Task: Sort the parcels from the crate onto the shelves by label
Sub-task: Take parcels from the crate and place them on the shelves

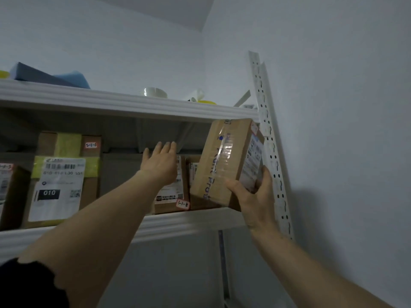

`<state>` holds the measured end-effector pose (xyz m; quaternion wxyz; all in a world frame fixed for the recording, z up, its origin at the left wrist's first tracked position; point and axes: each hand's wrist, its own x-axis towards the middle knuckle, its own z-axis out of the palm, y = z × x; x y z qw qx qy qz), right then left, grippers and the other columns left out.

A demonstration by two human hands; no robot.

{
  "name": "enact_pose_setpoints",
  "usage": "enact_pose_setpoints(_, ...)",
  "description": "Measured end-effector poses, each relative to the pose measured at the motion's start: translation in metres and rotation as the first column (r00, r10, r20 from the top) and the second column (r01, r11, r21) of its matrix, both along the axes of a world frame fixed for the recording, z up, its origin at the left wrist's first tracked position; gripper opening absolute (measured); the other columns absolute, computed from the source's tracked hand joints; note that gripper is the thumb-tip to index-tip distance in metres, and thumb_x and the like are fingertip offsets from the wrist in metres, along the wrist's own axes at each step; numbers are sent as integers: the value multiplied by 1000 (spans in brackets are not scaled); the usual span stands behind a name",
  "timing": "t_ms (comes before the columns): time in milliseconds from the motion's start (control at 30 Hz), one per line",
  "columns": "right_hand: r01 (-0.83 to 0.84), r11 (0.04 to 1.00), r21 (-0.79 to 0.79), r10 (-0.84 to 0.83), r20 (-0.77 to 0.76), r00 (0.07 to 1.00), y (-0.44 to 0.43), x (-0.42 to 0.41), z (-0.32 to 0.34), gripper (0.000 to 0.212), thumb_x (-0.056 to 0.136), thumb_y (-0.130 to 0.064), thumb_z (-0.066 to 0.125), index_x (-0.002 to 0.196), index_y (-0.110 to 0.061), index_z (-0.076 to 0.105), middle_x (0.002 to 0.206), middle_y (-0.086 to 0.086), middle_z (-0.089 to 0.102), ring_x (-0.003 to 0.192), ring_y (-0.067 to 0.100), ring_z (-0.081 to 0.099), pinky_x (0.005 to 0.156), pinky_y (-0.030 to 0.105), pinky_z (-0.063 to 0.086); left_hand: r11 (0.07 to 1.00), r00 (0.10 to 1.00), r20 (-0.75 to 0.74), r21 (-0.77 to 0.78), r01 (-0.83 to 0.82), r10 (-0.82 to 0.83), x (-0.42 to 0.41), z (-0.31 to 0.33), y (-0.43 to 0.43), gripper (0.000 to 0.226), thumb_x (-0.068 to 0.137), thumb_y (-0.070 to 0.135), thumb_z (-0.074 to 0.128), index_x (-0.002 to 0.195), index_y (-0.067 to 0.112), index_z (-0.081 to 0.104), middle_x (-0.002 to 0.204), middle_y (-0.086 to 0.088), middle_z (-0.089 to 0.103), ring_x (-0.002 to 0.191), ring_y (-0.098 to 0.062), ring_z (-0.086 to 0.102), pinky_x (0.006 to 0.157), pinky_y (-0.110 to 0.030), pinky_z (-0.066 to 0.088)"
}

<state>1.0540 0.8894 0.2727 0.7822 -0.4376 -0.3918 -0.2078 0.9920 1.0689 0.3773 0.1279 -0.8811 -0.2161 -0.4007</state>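
My right hand [253,196] grips the lower end of a taped brown cardboard parcel [224,161], held tilted at the right end of the white shelf [178,223], under the upper shelf board [133,103]. Its white label faces right. My left hand [161,162] reaches into the shelf with straight fingers, over a small brown parcel [171,196] tagged 5-1-8. Another small parcel [193,170] stands behind the held one, mostly hidden. The crate is out of view.
A large parcel [60,185] with a white label and yellow tape stands at the left, tagged 5-1-6, another parcel [9,192] beside it. The perforated white upright [269,138] and wall close off the right. Tape rolls [153,92] and blue foam [44,76] lie on top.
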Motion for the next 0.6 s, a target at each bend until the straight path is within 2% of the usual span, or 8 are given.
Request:
enact_pose_setpoints(67, 4, 1000, -3, -4, 2, 1000, 0, 4, 2, 62, 62, -35, 76, 111, -48, 41, 108, -17, 56, 101, 4, 58, 83, 31, 53, 999, 999, -45, -38, 12, -13, 5, 4, 1, 75, 96, 13, 43, 153, 16, -5, 158, -8, 17, 147, -26, 10, 118, -51, 6)
enact_pose_setpoints(133, 14, 1000, 18, -15, 15, 1000, 1, 7, 3, 52, 75, -22, 77, 98, -49, 39, 104, -20, 53, 96, -1, 56, 76, 21, 48, 997, 998, -58, -72, 26, -30, 7, 5, 3, 71, 98, 23, 40, 153, 19, -5, 152, -13, 27, 141, -32, 21, 116, -52, 17)
enact_pose_setpoints(200, 35, 999, 24, -35, 17, 999, 2, 8, 4, 51, 79, -14, 73, 93, -48, 37, 102, -21, 51, 94, -2, 54, 74, 19, 45, 999, 999, -39, -53, 12, -14, 6, 4, 4, 67, 98, 42, 37, 153, 25, 3, 147, -16, 26, 136, -35, 22, 111, -54, 25)
enact_pose_setpoints(267, 44, 999, 21, -44, 10, 999, 7, 6, 4, 51, 78, -18, 75, 93, -49, 37, 104, -20, 51, 96, 0, 54, 76, 22, 46, 999, 1000, 16, -30, -25, 26, 3, 2, 6, 71, 91, 61, 42, 148, 25, 19, 140, -15, 27, 131, -35, 25, 105, -56, 31)
enact_pose_setpoints(367, 81, 996, 40, -82, 9, 997, 15, 2, 5, 52, 63, -35, 75, 100, -49, 41, 111, -13, 56, 103, 5, 56, 85, 30, 52, 998, 986, 161, -61, -34, 44, 3, -2, 8, 86, 77, 73, 54, 135, 14, 32, 133, -14, 31, 126, -34, 30, 99, -57, 36)
enact_pose_setpoints(467, 100, 994, 46, -102, 42, 994, 21, 0, 4, 72, 55, -44, 75, 119, -37, 46, 116, -7, 59, 108, 10, 58, 89, 40, 55, 996, 968, 248, -90, -20, 42, 5, -6, 5, 88, 74, 66, 63, 134, 11, 31, 132, -14, 31, 124, -33, 31, 99, -55, 38)
enact_pose_setpoints(600, 122, 992, 33, -124, 61, 990, 27, -3, 3, 86, 51, -47, 76, 129, -29, 44, 120, -5, 58, 111, 12, 58, 88, 43, 55, 999, 981, 192, -38, -26, 32, 3, -6, 8, 85, 75, 59, 67, 135, 12, 28, 134, -15, 30, 126, -34, 30, 101, -56, 34)
